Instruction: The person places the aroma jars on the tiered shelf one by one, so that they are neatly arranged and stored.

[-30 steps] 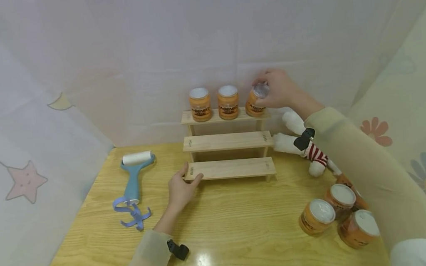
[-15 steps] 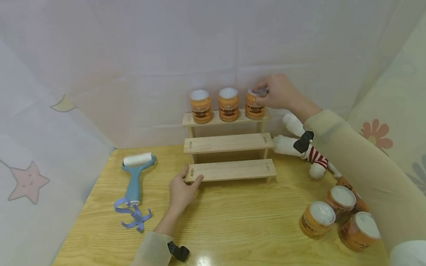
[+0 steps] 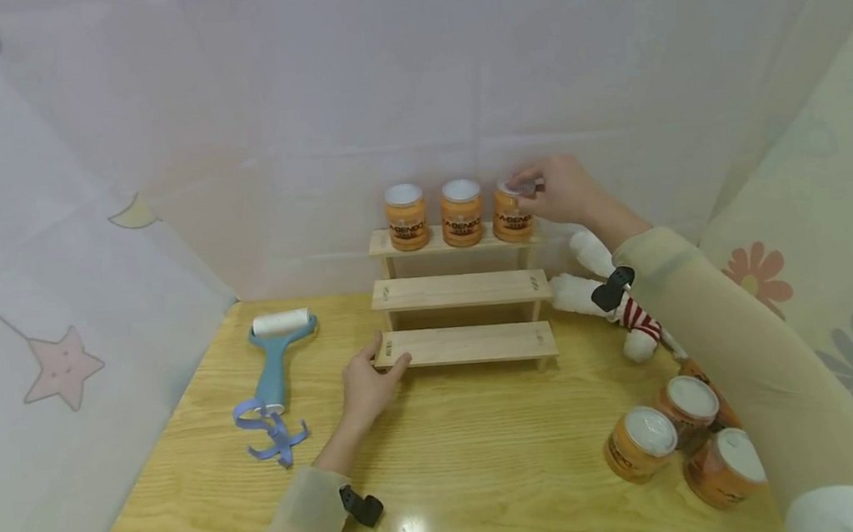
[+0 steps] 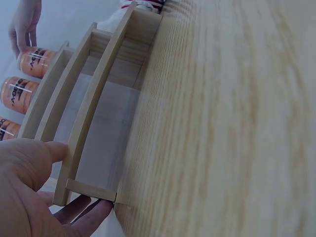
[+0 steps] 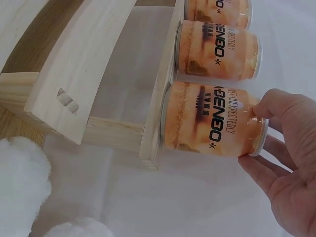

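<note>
A three-tier wooden display rack [image 3: 462, 291] stands against the back cloth. Upright on its top tier is a row of orange cans with pale lids, the left can [image 3: 407, 219], the middle can [image 3: 462, 215] and the right can [image 3: 511, 219]. My right hand [image 3: 563, 191] pinches the right can near its lid; in the right wrist view thumb and fingers [image 5: 270, 106] lie around the lid end. My left hand [image 3: 367, 388] grips the left end of the bottom tier, thumb on its front edge and fingers [image 4: 94, 217] round its end.
Several more orange cans [image 3: 639, 445] stand at the right of the wooden table [image 3: 486, 453], partly behind the right sleeve. A plush toy [image 3: 637, 320] lies right of the rack. To the left lie a blue-handled lint roller [image 3: 272, 362] and a purple hook [image 3: 278, 436].
The right can, tilted a second ago, now stands upright on the top tier, my right hand having come down slightly with it. My left hand keeps its hold on the rack.
</note>
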The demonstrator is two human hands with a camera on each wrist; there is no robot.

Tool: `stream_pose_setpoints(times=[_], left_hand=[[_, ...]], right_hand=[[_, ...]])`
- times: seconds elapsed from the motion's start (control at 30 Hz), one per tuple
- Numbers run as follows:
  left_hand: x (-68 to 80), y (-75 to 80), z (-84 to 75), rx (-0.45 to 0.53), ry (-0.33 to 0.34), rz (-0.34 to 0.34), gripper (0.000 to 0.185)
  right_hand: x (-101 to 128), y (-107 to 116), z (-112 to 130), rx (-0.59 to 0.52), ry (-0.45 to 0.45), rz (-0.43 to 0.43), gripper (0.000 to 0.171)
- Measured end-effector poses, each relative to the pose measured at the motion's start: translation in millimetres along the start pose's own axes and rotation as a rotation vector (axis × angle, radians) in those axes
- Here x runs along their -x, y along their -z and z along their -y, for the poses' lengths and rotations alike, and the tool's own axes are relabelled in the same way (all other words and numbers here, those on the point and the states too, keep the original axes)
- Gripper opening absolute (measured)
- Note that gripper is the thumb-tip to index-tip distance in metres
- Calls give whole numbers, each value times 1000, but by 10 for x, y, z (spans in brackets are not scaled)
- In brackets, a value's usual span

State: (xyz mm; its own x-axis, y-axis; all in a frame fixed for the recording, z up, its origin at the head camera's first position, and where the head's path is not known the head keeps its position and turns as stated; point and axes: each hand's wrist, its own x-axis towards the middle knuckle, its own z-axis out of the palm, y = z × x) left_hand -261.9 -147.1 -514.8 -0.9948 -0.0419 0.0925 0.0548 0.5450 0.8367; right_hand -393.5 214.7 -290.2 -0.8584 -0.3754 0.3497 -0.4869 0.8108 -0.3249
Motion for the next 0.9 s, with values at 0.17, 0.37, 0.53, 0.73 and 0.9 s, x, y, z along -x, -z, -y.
stream_pose_setpoints(times=[0.17, 0.37, 0.53, 0.73, 0.9], left_hand=[[-9, 6, -8, -5, -2, -5, 81], [-19, 18, -31, -8, -4, -6, 81], [-38, 22, -42, -4, -6, -1, 80], [-56, 18, -30, 2, -12, 4, 81], [-67, 8, -7, 9, -18, 7, 81]], right_hand=[[2, -8, 1, -23, -2, -9, 28], [12, -12, -17, -73, 5, -21, 27], [3, -23, -55, -103, 3, -20, 29], [14, -21, -89, -143, -8, -15, 31], [100, 67, -121, -145, -8, -11, 33]])
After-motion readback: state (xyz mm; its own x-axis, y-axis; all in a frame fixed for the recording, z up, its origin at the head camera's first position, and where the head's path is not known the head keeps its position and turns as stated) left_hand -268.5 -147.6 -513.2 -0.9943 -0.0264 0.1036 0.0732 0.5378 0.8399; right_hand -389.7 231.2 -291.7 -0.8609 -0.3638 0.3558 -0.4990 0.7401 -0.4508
